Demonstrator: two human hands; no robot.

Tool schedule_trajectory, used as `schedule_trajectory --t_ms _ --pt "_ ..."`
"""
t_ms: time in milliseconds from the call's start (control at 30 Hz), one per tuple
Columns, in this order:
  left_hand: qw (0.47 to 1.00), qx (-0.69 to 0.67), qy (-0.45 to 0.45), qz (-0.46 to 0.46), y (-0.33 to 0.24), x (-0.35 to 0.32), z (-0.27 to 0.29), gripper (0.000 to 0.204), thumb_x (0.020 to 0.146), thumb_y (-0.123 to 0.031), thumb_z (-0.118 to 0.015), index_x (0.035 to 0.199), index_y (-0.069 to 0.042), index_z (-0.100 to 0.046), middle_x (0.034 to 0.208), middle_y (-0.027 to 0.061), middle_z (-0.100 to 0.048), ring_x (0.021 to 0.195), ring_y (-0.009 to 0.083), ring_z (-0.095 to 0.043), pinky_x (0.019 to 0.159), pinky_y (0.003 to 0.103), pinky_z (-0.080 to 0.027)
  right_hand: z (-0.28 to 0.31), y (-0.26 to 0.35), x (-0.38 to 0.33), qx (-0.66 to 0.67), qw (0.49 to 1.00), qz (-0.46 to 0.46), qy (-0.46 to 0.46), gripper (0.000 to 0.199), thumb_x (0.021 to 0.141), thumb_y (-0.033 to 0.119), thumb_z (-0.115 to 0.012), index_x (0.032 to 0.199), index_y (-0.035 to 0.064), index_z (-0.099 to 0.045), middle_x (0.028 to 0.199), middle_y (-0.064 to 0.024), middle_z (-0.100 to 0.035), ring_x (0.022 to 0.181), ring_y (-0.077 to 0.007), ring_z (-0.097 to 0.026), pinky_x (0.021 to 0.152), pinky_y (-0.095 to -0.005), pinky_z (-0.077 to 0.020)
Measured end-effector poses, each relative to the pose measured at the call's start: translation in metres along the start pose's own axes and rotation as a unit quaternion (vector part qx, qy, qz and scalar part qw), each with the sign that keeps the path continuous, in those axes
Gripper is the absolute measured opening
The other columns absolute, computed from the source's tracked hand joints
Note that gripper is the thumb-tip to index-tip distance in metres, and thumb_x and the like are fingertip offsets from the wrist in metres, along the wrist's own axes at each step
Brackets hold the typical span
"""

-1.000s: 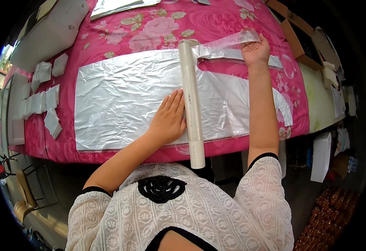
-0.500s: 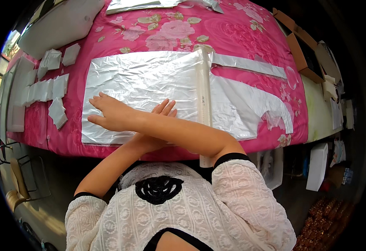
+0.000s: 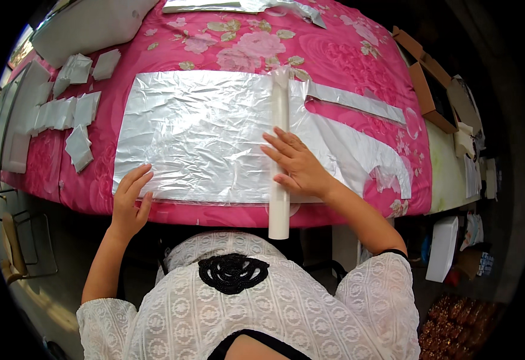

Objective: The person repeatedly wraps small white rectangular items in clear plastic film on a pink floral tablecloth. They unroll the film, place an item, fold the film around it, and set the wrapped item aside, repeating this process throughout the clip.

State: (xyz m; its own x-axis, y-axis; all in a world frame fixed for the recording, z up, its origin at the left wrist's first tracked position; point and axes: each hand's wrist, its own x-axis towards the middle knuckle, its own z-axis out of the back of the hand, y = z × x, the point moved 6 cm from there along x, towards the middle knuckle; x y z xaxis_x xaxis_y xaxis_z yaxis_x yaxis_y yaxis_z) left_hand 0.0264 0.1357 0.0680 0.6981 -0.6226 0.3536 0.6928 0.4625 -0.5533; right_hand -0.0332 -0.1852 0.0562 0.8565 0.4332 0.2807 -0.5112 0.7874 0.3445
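Observation:
A flat silvery plastic carrier bag [image 3: 196,138], possibly a stack of them, lies crinkled on the pink flowered cloth [image 3: 328,57], its two long handles stretched to the right. Across it rests a pale, slim roll or tube [image 3: 279,219], its near end jutting past the table edge. My right hand [image 3: 296,165] lies on that tube, fingers spread and stretched over it without wrapping round. At the bag's near left corner is my left hand [image 3: 131,201], fingers extended and tips on the plastic, with nothing gripped.
Several small folded white-silver packets [image 3: 64,111] lie at the left, near a white foam box [image 3: 88,30]. More silvery sheeting [image 3: 214,6] sits at the far edge. An open cardboard box [image 3: 433,93] stands at the right, and a chair [image 3: 13,246] at the lower left.
My crossed arms have come apart: the left hand moved to the bag's left corner, the right hand moved right onto the tube. The tube has shifted slightly left.

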Motion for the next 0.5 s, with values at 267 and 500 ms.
schedule_trajectory --t_ms 267,500 --pt "0.992 -0.064 -0.075 0.085 0.014 -0.009 0.032 0.032 0.083 -0.003 -0.054 0.115 0.001 -0.056 0.122 0.0161 -0.056 0.114 0.0289 -0.052 0.096 0.035 -0.039 -0.038 0.170 0.125 0.468 0.844 0.239 0.111 0.035 0.088 0.029 -0.055 0.111 0.0027 -0.060 0.114 -0.0151 -0.060 0.109 -0.0310 -0.054 0.093 -0.0386 -0.0425" --pt "0.963 -0.100 -0.103 0.227 0.028 -0.073 0.053 0.032 0.084 -0.006 -0.054 0.116 0.001 -0.055 0.120 0.0163 -0.056 0.111 0.0271 -0.054 0.094 0.033 -0.041 -0.062 0.074 0.168 0.106 0.984 0.143 -0.021 0.034 0.085 0.023 -0.058 0.113 0.0049 -0.058 0.119 -0.0109 -0.056 0.118 -0.0293 -0.047 0.099 -0.0415 -0.0357"
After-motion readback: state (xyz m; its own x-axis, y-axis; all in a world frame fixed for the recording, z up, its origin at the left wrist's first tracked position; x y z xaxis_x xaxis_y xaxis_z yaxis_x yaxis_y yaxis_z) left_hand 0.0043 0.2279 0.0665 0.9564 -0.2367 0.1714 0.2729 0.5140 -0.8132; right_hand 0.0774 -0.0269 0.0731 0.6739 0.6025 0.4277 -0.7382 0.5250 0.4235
